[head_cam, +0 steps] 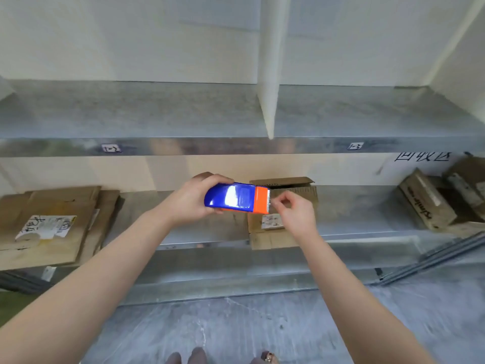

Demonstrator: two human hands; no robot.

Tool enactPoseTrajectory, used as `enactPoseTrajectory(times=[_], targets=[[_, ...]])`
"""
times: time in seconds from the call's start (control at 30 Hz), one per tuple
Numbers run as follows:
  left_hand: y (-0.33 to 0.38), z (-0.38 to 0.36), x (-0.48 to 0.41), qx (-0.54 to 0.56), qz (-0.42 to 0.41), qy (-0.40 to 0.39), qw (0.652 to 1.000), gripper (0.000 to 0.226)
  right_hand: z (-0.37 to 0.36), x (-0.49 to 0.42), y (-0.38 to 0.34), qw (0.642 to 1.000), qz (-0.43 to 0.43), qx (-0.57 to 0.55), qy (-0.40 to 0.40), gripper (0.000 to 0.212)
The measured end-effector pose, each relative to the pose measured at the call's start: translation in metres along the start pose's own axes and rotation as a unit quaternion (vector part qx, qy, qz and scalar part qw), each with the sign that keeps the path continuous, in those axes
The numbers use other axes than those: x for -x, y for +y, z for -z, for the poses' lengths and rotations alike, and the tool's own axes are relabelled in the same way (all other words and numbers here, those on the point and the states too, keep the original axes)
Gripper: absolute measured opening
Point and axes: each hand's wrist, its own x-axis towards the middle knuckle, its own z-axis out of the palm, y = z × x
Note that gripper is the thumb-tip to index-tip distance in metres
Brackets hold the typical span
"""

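The blue-and-orange tape dispenser was held in the air in front of the lower shelf, above its front edge. Its long axis ran nearly level from left to right, with the blue body to the left and the orange, toothed cutting end pointing right. The left hand was wrapped round the blue end, thumb over the top. The right hand sat just beside the toothed edge, thumb and forefinger drawn together there; whether they pinched anything could not be told.

Behind the hands, a small cardboard box with raised flaps stood on the galvanised metal shelf. Flattened cardboard lay at the shelf's left end, and more worn boxes were piled at its right. Above ran an upper shelf split by a white divider. Below was a grey, marbled floor.
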Motion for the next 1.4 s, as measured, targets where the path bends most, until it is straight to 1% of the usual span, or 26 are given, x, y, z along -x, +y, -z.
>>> enactPoseTrajectory(times=[0.1,0.23,0.33,0.4,0.53,0.63,0.77,0.9,0.97,1.03,1.17,1.27,1.4], targets=[[0.004,-0.003,-0.010,-0.013,0.045,0.017,0.999,0.069,0.052,-0.023,0.028,0.998,-0.036,0.049,0.016,0.009],[0.012,-0.003,-0.018,-0.046,0.097,0.025,0.994,0.074,0.104,-0.053,0.064,0.994,-0.054,0.096,-0.022,0.004],[0.031,-0.008,-0.030,-0.052,0.119,0.033,0.991,0.072,0.118,-0.072,0.071,0.996,-0.055,0.069,-0.033,0.004],[0.038,-0.008,-0.037,-0.062,0.131,0.034,0.989,0.070,0.125,-0.083,0.077,0.996,-0.070,0.048,-0.035,0.006],[0.032,-0.002,-0.036,-0.071,0.173,0.032,0.982,0.066,0.140,-0.100,0.095,0.994,-0.106,0.023,-0.030,0.011],[0.024,-0.005,-0.038,-0.093,0.212,0.019,0.973,0.068,0.139,-0.109,0.097,0.991,-0.119,0.031,-0.044,0.011],[0.021,-0.010,-0.053,-0.122,0.220,-0.006,0.968,0.070,0.133,-0.118,0.102,0.989,-0.139,0.020,-0.047,0.011],[0.011,-0.014,-0.071,-0.117,0.247,-0.039,0.961,0.064,0.130,-0.126,0.108,0.988,-0.146,0.025,-0.047,0.013],[0.003,-0.016,-0.077,-0.119,0.243,-0.068,0.960,0.057,0.127,-0.131,0.109,0.987,-0.147,0.030,-0.051,0.014],[-0.003,-0.018,-0.080,-0.119,0.249,-0.090,0.957,0.055,0.123,-0.134,0.109,0.986,-0.150,0.037,-0.057,0.014],[-0.006,-0.026,-0.082,-0.129,0.275,-0.100,0.947,0.065,0.115,-0.136,0.112,0.984,-0.161,0.055,-0.058,0.014],[-0.010,-0.029,-0.079,-0.121,0.285,-0.100,0.946,0.066,0.109,-0.135,0.120,0.980,-0.174,0.065,-0.065,0.012],[-0.019,-0.032,-0.075,-0.099,0.298,-0.096,0.944,0.068,0.093,-0.136,0.133,0.973,-0.207,0.045,-0.087,0.014]])
